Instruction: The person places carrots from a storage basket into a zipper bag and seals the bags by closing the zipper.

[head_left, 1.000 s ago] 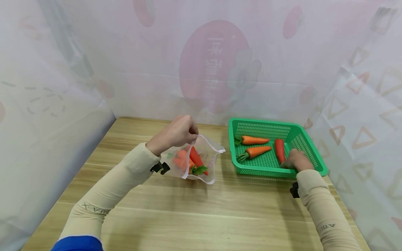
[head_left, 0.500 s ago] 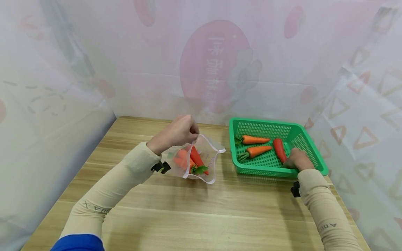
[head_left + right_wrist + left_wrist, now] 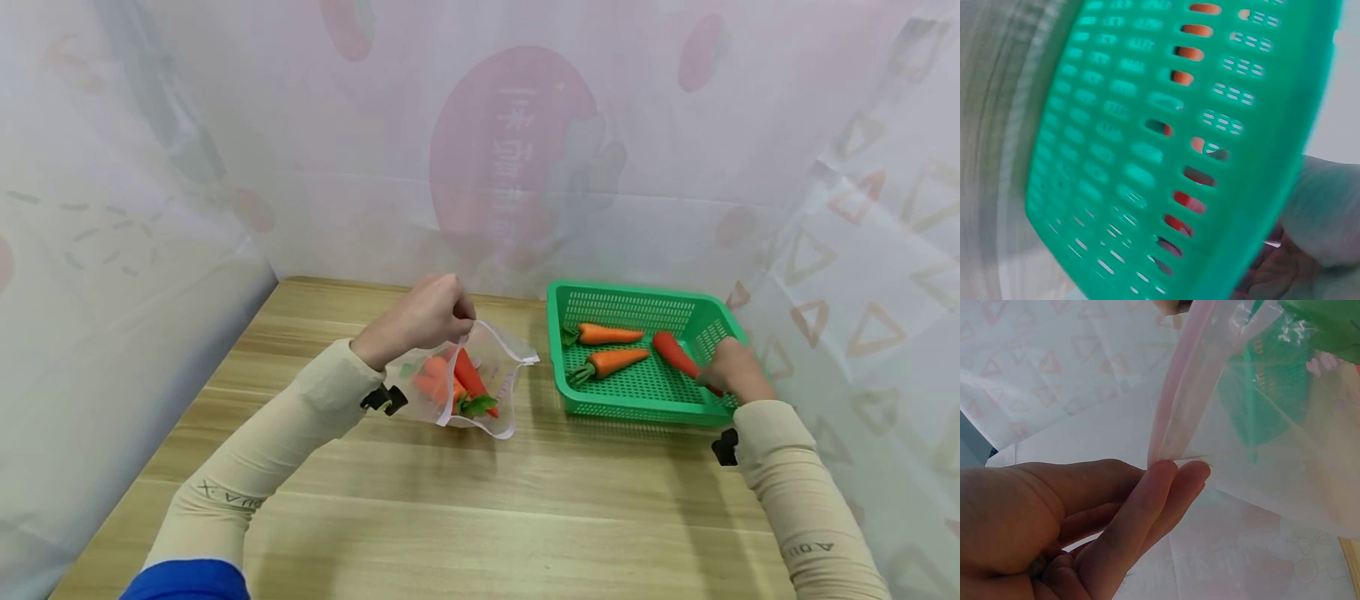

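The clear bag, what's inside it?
Inside the clear bag, pinched open by the left hand, lie orange carrots with green tops. How many is unclear, since they overlap and the plastic blurs them.

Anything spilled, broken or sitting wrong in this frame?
Nothing stands out. The left hand pinches the rim of the clear bag, which holds carrots. The right hand grips a red carrot, tilted up inside the green basket. Two orange carrots lie flat there.

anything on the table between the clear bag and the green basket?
Nothing: in the head view, only a strip of bare wooden table separates the clear bag from the green basket; they stand apart.
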